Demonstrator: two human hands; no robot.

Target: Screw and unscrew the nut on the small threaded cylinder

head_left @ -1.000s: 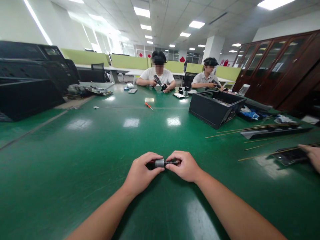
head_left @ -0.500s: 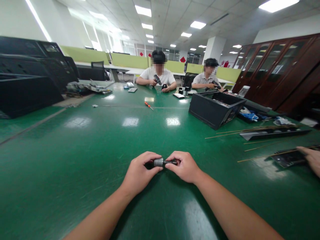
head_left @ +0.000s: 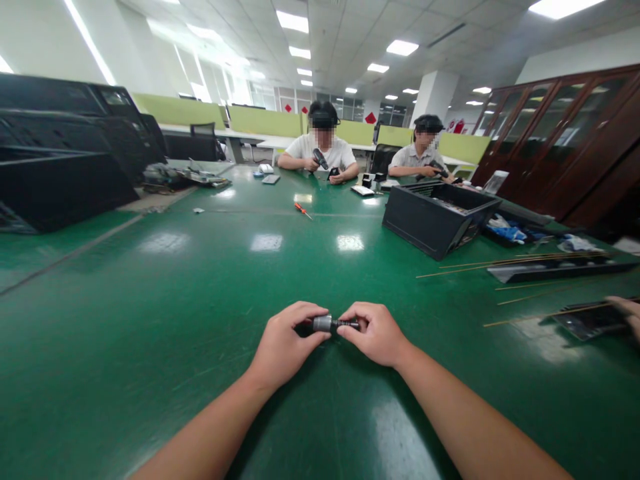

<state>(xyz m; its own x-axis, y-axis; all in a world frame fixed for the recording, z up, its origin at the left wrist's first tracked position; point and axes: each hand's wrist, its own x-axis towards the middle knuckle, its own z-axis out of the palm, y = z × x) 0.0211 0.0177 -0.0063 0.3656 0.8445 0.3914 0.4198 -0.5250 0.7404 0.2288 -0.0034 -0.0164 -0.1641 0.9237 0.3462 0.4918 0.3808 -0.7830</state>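
A small cylindrical part [head_left: 327,324] with a silver collar and a dark thin shaft lies crosswise between my two hands, just above the green table [head_left: 165,313]. My left hand [head_left: 287,345] is closed around its left end, thumb on the silver collar. My right hand [head_left: 376,333] pinches the dark shaft end with thumb and forefinger. Both forearms rest low over the near table edge.
A black crate [head_left: 436,217] stands at mid right, with thin rods [head_left: 505,263] and dark flat panels [head_left: 560,267] beyond it. Another person's hand [head_left: 629,313] touches a dark panel at far right. An orange screwdriver [head_left: 301,211] lies mid-table. Two people sit opposite. Black cases [head_left: 60,167] stack at left.
My hands and the part keep almost the same pose. The view has shifted slightly, and the other person's hand at far right sits further toward the edge.
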